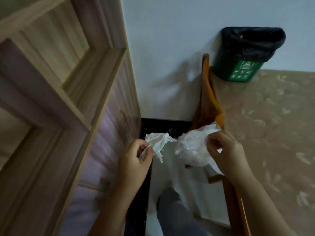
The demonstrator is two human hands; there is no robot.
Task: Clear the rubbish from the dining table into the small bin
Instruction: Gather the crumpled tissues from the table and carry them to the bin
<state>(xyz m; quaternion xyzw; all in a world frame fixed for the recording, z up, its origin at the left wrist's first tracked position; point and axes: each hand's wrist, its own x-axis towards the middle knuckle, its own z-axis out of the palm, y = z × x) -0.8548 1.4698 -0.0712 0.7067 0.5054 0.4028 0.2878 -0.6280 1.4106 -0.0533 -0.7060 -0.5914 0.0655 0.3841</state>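
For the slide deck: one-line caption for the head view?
Left hand pinches a crumpled tissue, right hand grips a larger wad, beside the table bearing the green bin.

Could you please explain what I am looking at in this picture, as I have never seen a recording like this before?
There is no machine here. A person wears one wide-angle camera on the head, and it looks forward and down, so you see their own two bare hands from above. The left hand pinches a small crumpled tissue. The right hand holds a larger white wad; whether it is paper or thin plastic I cannot tell. On the right is the dining table, covered by a beige leaf-patterned cloth. At its far edge, by the wall, stands the small green bin with a black liner. A wooden chair stands beside the table, and pale wooden panelling fills the left.
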